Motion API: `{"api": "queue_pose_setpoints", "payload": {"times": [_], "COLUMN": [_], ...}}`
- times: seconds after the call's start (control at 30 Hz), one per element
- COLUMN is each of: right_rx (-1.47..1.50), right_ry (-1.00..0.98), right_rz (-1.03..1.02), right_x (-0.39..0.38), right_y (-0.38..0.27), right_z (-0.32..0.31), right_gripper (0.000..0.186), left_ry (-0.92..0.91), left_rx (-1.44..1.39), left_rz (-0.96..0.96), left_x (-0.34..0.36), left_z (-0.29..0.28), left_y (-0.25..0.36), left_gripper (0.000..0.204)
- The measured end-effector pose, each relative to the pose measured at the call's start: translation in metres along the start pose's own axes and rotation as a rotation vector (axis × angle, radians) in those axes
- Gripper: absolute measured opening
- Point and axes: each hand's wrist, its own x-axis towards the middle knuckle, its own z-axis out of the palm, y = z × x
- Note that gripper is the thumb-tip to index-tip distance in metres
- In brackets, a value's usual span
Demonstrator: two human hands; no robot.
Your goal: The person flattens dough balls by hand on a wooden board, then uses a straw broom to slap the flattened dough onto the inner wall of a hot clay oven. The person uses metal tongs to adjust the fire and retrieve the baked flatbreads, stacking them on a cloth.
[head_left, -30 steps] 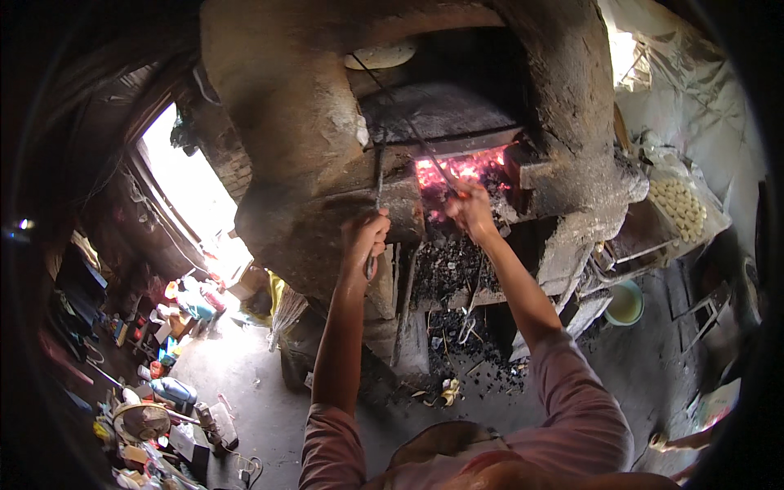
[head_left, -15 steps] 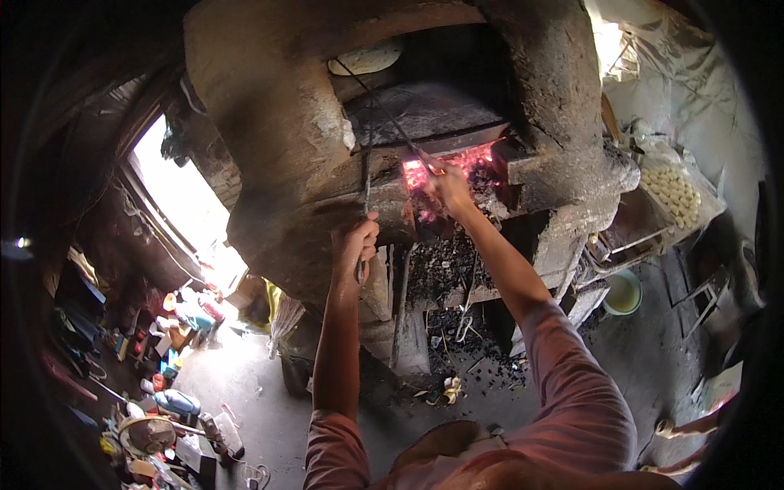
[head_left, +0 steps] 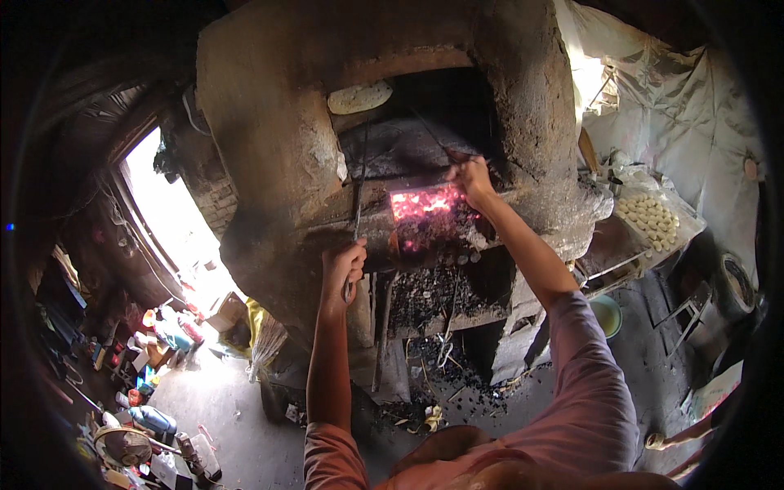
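My left hand [head_left: 345,266] is closed round the looped handle of a long thin metal rod [head_left: 358,204]. That rod points up into the mouth of an earthen oven [head_left: 278,155], its far end near a pale round flatbread [head_left: 359,97] at the upper left of the opening. My right hand [head_left: 473,180] grips a second dark metal rod [head_left: 434,135], which slants up and left into the dark chamber; its tip is hard to make out. Below the chamber, left of my right hand, red embers [head_left: 426,204] glow.
To the right a tray [head_left: 694,219] bears many small dough balls [head_left: 648,220], with a pale green basin [head_left: 605,316] below. A straw broom [head_left: 266,347] leans at the left, near clutter including a blue bottle [head_left: 153,420]. Coal bits [head_left: 469,384] litter the floor under the oven.
My right hand has moved right and away from in front of the embers, and its rod has swung from the flatbread toward the chamber's middle. My left hand still grips its rod.
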Motion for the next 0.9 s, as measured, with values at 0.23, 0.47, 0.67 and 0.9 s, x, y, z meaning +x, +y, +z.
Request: {"api": "queue_pose_setpoints", "payload": {"times": [0.23,0.47,0.67,0.9], "right_rx": [-0.036,-0.017,-0.06,-0.082], "right_ry": [-0.095,-0.054,-0.024,-0.028], "right_rz": [-0.008,-0.028,0.05,0.004], "right_x": [-0.051,-0.015,0.004,0.002], "right_y": [-0.027,-0.02,-0.014,-0.026], "right_z": [-0.022,-0.018,-0.013,0.001], "right_gripper": [0.024,0.02,0.04,0.04], "left_ry": [0.054,0.06,0.027,0.09], "left_rx": [-0.094,0.149,-0.159,-0.083], "left_rz": [0.101,0.02,0.044,0.029], "left_x": [-0.004,-0.006,-0.012,-0.01], "left_z": [0.002,0.004,0.006,0.006], "left_y": [-0.008,0.0,-0.002,0.0], "left_gripper": [0.027,0.028,0.025,0.034]}}
